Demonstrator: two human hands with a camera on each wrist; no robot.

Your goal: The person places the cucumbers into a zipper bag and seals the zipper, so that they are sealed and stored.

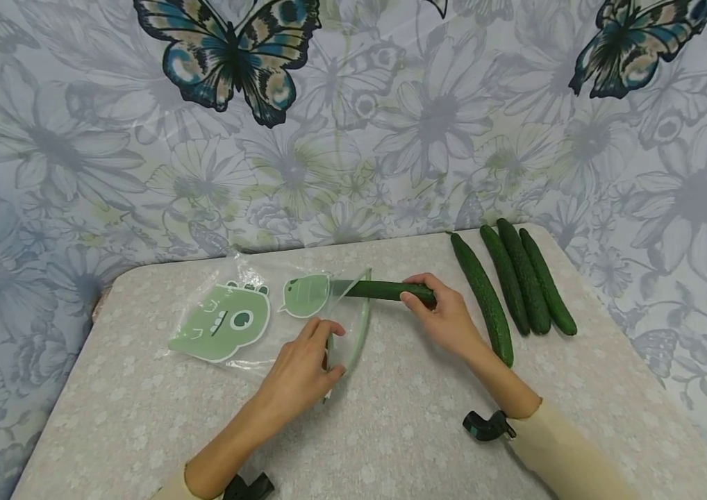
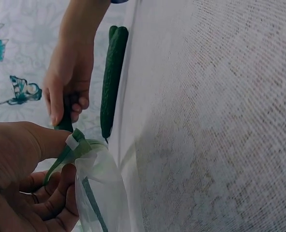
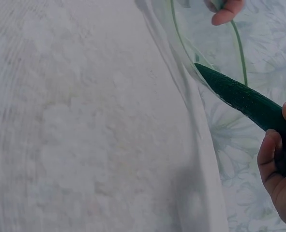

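A clear plastic bag [image 1: 266, 347] with a green cartoon print lies on the table, its green-edged mouth facing right. My left hand [image 1: 303, 364] pinches the near side of that mouth, and in the left wrist view the bag's green rim [image 2: 82, 145] is between thumb and fingers. From the right, my right hand [image 1: 450, 319] grips a dark green cucumber [image 1: 378, 289] by its right end. The cucumber's far end lies within the bag's mouth, seen hazily through the plastic. In the right wrist view the cucumber [image 3: 244, 99] narrows to a tip by the bag's edge.
Right of my right hand, a long cucumber [image 1: 485, 298] lies on the table [image 1: 391, 430], with three more cucumbers [image 1: 525, 278] close together beyond it. A butterfly-patterned cloth [image 1: 353, 139] hangs behind the table's back edge. Black wrist devices [image 1: 487, 425] sit at both sleeves.
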